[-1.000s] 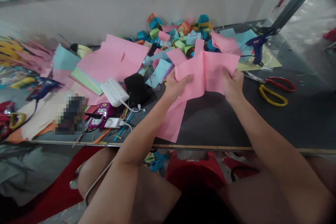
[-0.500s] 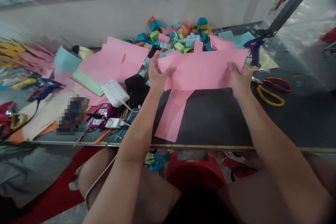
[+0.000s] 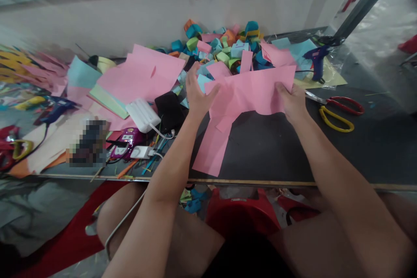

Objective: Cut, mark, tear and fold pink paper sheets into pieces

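Observation:
A wide pink paper sheet is held over the dark table, bowed and bent along its length. My right hand pinches its right end, thumb in front and fingers behind. At the left end, my left hand has its thumb against the paper and its fingers spread upward, apart from the thumb. Below the sheet a long pink strip lies slanted on the table, with a small pink piece across its upper part. Another upright pink strip shows behind the sheet's top edge.
Behind lies a heap of coloured paper pieces. Scissors and a purple glue gun are at the right. Pink sheets, a white power bank, a black pouch and a purple power strip are at the left.
The pink sheet's right end has moved left and slightly down with my right hand, and the sheet has gone from nearly flat to bowed. My left hand's fingers have spread from the paper.

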`<state>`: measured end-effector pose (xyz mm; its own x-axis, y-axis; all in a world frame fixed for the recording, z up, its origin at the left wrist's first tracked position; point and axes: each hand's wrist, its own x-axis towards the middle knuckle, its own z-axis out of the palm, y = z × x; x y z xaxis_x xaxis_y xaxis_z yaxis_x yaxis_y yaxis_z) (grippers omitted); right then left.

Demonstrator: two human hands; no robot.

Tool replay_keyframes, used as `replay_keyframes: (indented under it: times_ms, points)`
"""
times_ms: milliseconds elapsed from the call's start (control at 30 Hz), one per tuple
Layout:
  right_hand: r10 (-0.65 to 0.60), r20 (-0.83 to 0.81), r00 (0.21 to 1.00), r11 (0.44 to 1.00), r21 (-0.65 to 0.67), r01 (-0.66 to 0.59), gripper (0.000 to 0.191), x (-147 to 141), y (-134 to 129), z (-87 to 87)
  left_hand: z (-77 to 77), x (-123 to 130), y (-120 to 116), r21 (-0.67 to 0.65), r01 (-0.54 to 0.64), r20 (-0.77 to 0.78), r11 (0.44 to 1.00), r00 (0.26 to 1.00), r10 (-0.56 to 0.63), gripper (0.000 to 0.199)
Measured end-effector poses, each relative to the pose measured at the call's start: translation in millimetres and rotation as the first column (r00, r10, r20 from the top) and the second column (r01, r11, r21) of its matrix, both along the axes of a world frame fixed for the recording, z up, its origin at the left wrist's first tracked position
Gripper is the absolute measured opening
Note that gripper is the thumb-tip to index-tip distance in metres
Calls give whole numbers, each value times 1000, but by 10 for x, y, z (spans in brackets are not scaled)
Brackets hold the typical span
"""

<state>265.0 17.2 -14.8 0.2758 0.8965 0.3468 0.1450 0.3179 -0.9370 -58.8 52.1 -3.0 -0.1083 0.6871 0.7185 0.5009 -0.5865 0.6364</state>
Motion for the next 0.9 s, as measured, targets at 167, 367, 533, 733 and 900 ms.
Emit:
replay_keyframes:
  times_ms: [167, 367, 533, 733, 900]
  points:
    - [120, -139, 983, 989, -70, -131, 66, -131, -126, 115, 54, 92, -106, -115, 36, -91, 993, 995, -47, 95]
    - [33, -83, 996, 984, -172, -47, 53, -40, -133, 135, 86, 127, -162, -504, -35, -97, 863, 995, -16, 82]
    - [-36, 22, 999, 979, -199, 40, 42, 23, -91, 150, 228, 144, -221, -595, -41, -142, 802, 988, -55, 51]
    - [291, -384, 876, 858, -301, -417, 74, -41, -308, 493, 292, 160, -260, -603, 201, 31, 772, 973, -229, 37]
    - [374, -271, 887, 874, -216, -435, 64, -84, -337, 452, 307, 269, -355, -539, 543, 411, 644, 837, -362, 49]
